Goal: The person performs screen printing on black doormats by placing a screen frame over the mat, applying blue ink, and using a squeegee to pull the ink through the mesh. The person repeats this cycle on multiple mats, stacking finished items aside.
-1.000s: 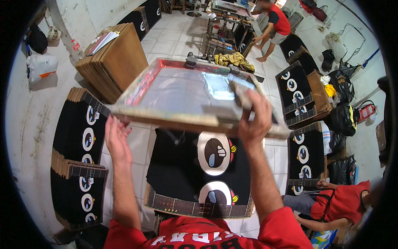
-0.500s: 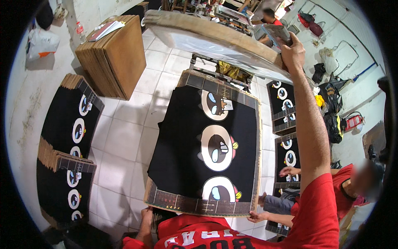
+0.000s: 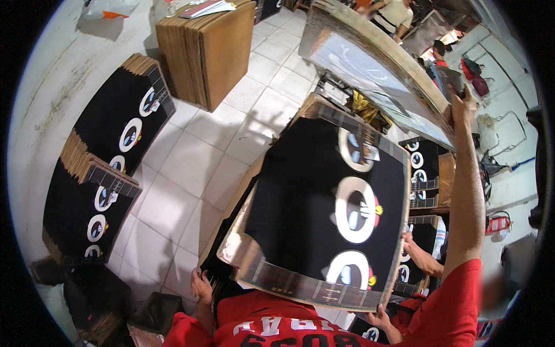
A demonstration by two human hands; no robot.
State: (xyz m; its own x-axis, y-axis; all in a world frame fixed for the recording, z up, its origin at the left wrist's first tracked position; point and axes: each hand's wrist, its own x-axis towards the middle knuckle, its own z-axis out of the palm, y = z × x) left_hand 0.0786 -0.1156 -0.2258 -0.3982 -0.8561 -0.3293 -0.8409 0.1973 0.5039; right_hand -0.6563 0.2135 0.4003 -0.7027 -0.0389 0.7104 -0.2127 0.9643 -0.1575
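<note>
My right hand (image 3: 464,107) grips the raised end of a large screen printing frame (image 3: 370,74), tilted up at the far right. A grey block (image 3: 448,80) rests against the frame beside my fingers. Below it, a board (image 3: 289,286) carries black fabric (image 3: 295,191) printed with round cartoon faces. The board sits askew over the dark stack beneath it. A co-worker's hands (image 3: 379,319) hold its right edge and near right corner. My left hand (image 3: 201,286) is low at the left, fingers loosely apart beside the stack's near corner.
Several boards with printed black fabric (image 3: 95,133) stand in overlapping piles along the left wall. A tall stack of brown boards (image 3: 222,55) stands behind them on the tiled floor (image 3: 191,150). More printed boards (image 3: 419,168) are at the right, near a co-worker.
The view has turned, so the scene sits differently in it. The fabric-covered board has shifted and twisted off the stack toward the co-worker's hands. The frame remains raised in my right hand.
</note>
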